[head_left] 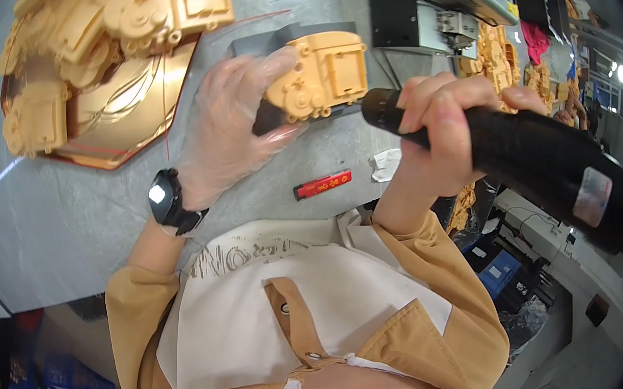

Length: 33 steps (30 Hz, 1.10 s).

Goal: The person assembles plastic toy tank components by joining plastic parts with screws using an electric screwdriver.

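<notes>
My left hand (226,115), in a thin clear glove, grips the left side of a yellow plastic housing (330,70). The fingers are over its upper left edge and the thumb is below. The housing has molded bosses and a square recess, and sits at a dark fixture (271,40) partly hidden behind it. Wrapped in my bare right hand (447,117) is a black electric screwdriver (551,163). Its nose points left, close beside the housing's lower right corner. Whether the tip touches the housing, I cannot tell.
A shiny gold tray (134,100) with several yellow housings (169,8) stands at the upper left. On the grey table lie a red lighter-like object (323,185) and crumpled white paper (385,165). A black and silver machine (432,1) stands at the upper right, near more yellow parts (497,60).
</notes>
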Motion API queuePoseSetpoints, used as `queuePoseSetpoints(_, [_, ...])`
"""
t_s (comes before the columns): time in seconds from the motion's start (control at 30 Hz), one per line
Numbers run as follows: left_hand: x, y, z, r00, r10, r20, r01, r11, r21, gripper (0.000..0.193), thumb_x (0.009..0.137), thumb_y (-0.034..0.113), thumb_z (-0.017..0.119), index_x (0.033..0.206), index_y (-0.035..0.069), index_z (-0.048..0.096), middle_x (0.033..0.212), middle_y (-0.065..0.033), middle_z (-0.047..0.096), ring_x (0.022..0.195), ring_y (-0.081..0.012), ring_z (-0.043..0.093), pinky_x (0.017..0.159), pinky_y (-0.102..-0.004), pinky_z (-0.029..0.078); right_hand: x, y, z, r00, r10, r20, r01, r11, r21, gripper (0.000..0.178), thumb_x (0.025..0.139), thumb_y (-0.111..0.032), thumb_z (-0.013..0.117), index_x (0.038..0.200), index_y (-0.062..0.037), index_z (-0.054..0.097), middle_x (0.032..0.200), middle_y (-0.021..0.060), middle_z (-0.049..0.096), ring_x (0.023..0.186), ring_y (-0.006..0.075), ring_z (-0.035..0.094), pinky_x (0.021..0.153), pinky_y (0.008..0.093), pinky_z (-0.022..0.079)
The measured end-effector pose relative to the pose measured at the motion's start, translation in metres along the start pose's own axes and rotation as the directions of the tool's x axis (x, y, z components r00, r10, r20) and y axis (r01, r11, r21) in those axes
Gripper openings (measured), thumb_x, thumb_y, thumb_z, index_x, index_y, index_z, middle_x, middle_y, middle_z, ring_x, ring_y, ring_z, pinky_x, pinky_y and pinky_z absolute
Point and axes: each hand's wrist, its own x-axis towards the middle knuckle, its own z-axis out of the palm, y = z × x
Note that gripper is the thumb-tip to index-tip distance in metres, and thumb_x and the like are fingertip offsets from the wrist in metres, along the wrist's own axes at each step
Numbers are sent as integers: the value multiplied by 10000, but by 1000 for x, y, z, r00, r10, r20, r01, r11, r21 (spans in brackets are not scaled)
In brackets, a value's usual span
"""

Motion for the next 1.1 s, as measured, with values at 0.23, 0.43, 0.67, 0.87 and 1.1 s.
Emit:
queuePoseSetpoints(0.23, [-5, 7, -1, 999, 17, 45, -17, 1000, -8, 647, 590, 173, 775, 1160, 125, 470, 1151, -25, 549, 1022, -254, 493, 905, -385, 370, 34, -22, -50, 941, -105, -322, 222, 909, 352, 214, 736, 46, 491, 932, -37, 482, 557, 56, 454, 488, 173, 514, 521, 353, 466])
queuePoseSetpoints(0.43, [4, 5, -1, 998, 20, 65, -20, 1000, -1, 720, 544, 70, 784, 1166, 104, 424, 1137, -84, 540, 1018, -270, 516, 877, -369, 405, 78, 47, -88, 897, -258, -359, 119, 923, -366, 411, 633, 57, 546, 1018, 61, 404, 520, 57, 552, 461, 127, 504, 697, 280, 467])
queuePoseSetpoints(0.67, [6, 4, -2, 999, 0, 50, 0, 1000, 5, 634, 605, 185, 762, 1161, 124, 465, 1139, -38, 542, 1018, -260, 481, 899, -383, 370, 4, 0, -41, 960, 0, -281, 77, 962, 262, 578, 727, 103, 503, 1218, -30, 228, 608, 86, 493, 452, 181, 489, 459, 355, 436])
queuePoseSetpoints(0.87, [-4, -1, -4, 999, -33, 28, 32, 999, 45, 687, 607, 199, 761, 1212, 151, 438, 1105, -56, 526, 1044, -257, 461, 926, -383, 354, -11, -31, 5, 992, 1, 125, -52, 914, 401, 618, 755, 123, 523, 1231, -144, 235, 689, 107, 532, 539, 214, 531, 533, 371, 454])
queuePoseSetpoints(1.1, [-4, 3, -4, 998, -43, 47, 42, 999, 32, 695, 608, 208, 759, 1220, 189, 429, 1056, -59, 525, 1050, -251, 455, 948, -380, 339, -13, -20, 30, 995, 9, 102, -29, 982, 189, 500, 726, 27, 456, 1181, -75, 279, 587, 80, 460, 428, 195, 462, 487, 366, 448])
